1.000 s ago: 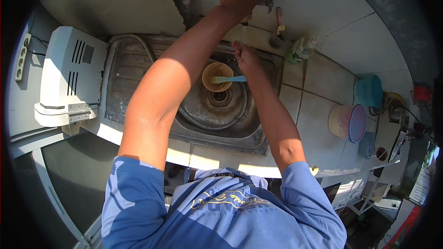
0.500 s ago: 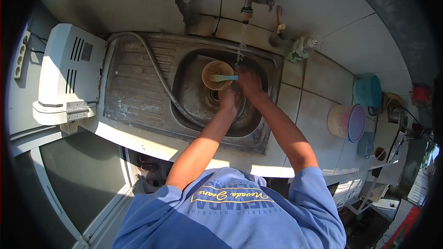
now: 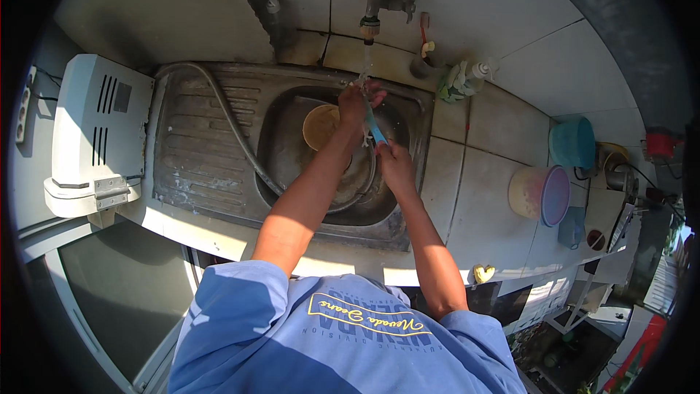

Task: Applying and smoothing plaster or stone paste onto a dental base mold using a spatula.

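Observation:
Under the running tap, my left hand (image 3: 355, 106) is closed loosely around the upper end of a light-blue spatula (image 3: 375, 128), its fingers bent in the water stream. Lower down, my right hand (image 3: 396, 164) grips the spatula's blue end. Water falls from the hose-fitted tap (image 3: 370, 25) onto the left hand and splashes below it. A tan round bowl (image 3: 319, 128) sits in the metal sink (image 3: 397, 213), left of the spatula and partly covered by my left forearm. My left fingers hide the spatula's far end.
A grey hose (image 3: 235, 117) curves over the ribbed drainboard (image 3: 197, 168) into the sink. A white appliance (image 3: 102, 124) stands left. Rightward are a green-white bottle (image 3: 461, 82), a teal tub (image 3: 572, 142), a lidded container (image 3: 539, 193) and a small yellow piece (image 3: 483, 273) at the counter's edge.
The spatula has left the bowl and tilted toward upright. My left hand has risen to the water stream, while my right hand has come down to the spatula's lower end. The view has shifted slightly.

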Tool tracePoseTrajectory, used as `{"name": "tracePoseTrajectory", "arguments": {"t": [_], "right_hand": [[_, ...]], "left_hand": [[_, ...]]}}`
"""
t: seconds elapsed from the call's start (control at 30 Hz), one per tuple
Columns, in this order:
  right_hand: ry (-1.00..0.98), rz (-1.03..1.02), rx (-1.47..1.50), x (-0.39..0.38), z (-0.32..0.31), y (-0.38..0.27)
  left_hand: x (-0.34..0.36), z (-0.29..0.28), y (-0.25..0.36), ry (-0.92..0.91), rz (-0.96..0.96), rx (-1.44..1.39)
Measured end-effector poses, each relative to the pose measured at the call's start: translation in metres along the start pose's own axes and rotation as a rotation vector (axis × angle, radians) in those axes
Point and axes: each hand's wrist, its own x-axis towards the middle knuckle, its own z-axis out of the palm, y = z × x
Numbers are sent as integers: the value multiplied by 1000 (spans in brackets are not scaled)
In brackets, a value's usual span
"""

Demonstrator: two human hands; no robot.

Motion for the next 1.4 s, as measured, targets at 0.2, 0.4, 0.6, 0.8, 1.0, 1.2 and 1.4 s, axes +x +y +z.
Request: {"name": "tracePoseTrajectory", "arguments": {"t": [0.2,0.4,0.6,0.8,1.0,1.2,1.4], "right_hand": [[-97,-82,10,18,13,18],[-73,70,209,49,13,-10],[77,-334,-183,63,12,-16],[6,-328,-82,87,21,-15],[-82,-128,124,93,47,9],[-93,114,280,84,39,-17],[90,-141,105,79,42,-2]], "left_hand": [[-2,-11,14,31,-124,98],[-16,1,-9,-27,133,-38],[4,-6,16,-47,-43,131],[0,-10,2,-71,134,-105],[6,-23,10,-111,-27,90],[3,-23,9,-111,80,176],[13,-19,10,-6,54,202]]}}
